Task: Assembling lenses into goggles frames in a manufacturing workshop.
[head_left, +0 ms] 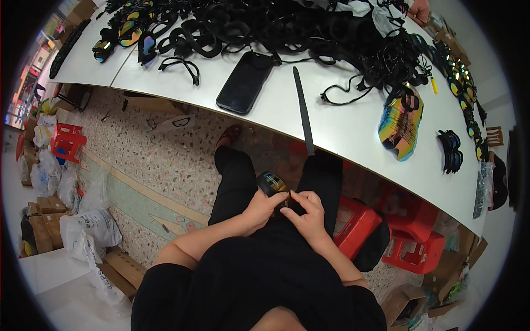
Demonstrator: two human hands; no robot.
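Centre frame, on your lap: goggles (271, 182), mirrored lens.
Left hand (261, 208): closed on the goggles.
Right hand (307, 212): pinching a black bit at the frame; which part, can't tell.
Handling: probably light, lens scratches; hold the frame edge.
Hidden: most of the goggles behind your fingers.

Small assembly and packing workshop for goggles.
White worktable (342, 129) heaped with black straps and frames (287, 25); finished goggles with mirrored, rainbow-tinted lenses (401, 121) lined along its edges; a phone (244, 83) and a long black strip (303, 110) lying among the parts. Speckled terrazzo floor (176, 165). Red plastic stools (414, 243) under the table. Cardboard boxes (47, 218) and filled white bags (88, 229) stacked along the left side.
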